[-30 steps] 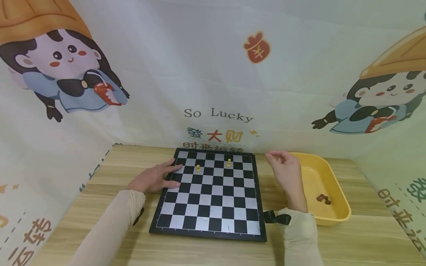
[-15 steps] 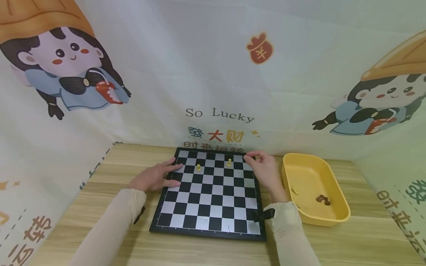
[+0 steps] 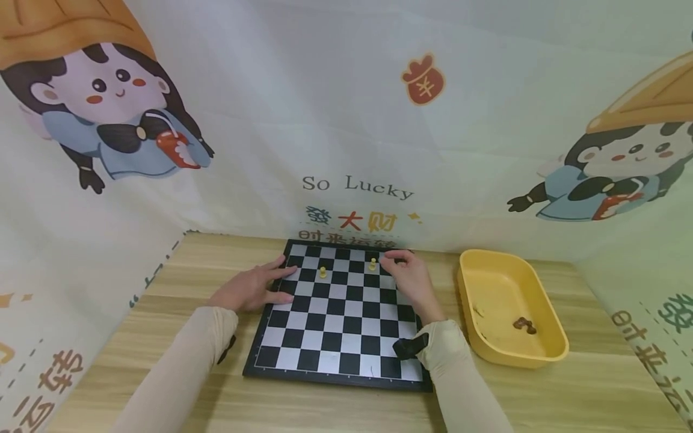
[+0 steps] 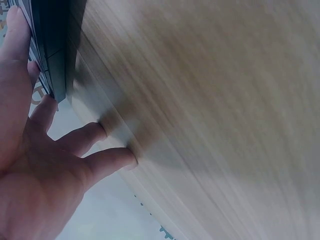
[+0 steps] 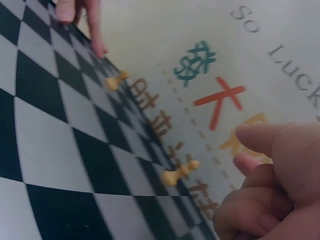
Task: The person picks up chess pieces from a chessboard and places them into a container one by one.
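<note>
A black-and-white chessboard [image 3: 346,310] lies on the wooden table. Two small yellow chess pieces stand on its far part, the left piece [image 3: 322,272] and the right piece [image 3: 373,264]. My left hand [image 3: 250,288] rests on the board's left edge with spread fingers; in the left wrist view two fingertips [image 4: 131,156] reach down to the table. Over the far right squares is my right hand [image 3: 408,278], thumb and forefinger right beside the right piece. The right wrist view shows its thumb and forefinger apart, the other fingers curled, a small gap from that piece [image 5: 180,172].
A yellow tray [image 3: 468,307] stands to the right of the board, with small brown pieces [image 3: 524,325] inside. Behind the table hangs a printed cloth [image 3: 346,120] with cartoon figures. Bare wood [image 3: 216,391] shows in front of the board.
My right hand has moved left from beside the tray, over the board's right edge, up to the right chess piece. The left hand has stayed on the board's edge; both yellow pieces stand where they were.
</note>
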Demonstrator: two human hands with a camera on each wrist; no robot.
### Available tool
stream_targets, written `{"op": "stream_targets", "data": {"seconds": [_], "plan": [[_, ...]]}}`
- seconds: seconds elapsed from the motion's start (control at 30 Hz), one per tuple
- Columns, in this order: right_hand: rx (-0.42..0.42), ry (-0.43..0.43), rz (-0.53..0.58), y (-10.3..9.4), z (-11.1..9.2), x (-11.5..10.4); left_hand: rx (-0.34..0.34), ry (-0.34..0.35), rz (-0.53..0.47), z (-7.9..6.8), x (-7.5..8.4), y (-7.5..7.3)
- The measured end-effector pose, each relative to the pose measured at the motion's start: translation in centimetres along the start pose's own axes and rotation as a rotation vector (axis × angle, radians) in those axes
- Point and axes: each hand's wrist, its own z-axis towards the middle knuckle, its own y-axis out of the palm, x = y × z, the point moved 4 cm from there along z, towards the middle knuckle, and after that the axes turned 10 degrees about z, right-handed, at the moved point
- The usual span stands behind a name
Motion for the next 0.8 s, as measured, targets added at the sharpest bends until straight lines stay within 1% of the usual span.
{"op": "stream_targets", "data": {"seconds": [0.1,0.23,0.4,0.47,0.53,0.63,0.7,0.8], "plan": [[-0.009,0.016,0.032,0.8,0.5,0.6,-0.002,-0.004,-0.002,0.0,0.0,-0.1],[-0.004,0.040,0.102,1.5,1.1,1.4,-0.006,0.004,-0.008,0.0,0.0,0.0],[0.044,0.102,0.175,2.1,1.6,2.2,-0.001,0.008,-0.007,0.0,-0.1,0.2],[0.063,0.123,0.188,2.3,1.9,2.3,0.000,0.011,0.002,0.0,-0.2,0.2],[0.067,0.134,0.176,2.5,2.2,2.5,0.000,0.012,0.004,0.0,-0.1,0.1],[0.064,0.126,0.135,2.8,2.5,2.8,-0.003,0.012,0.009,0.0,0.0,0.0],[0.064,0.098,0.082,2.9,2.6,2.9,-0.006,0.012,0.012,0.0,0.0,-0.1],[0.069,0.030,-0.021,3.0,2.6,2.9,-0.009,0.005,0.012,-0.1,-0.1,-0.1]]}}
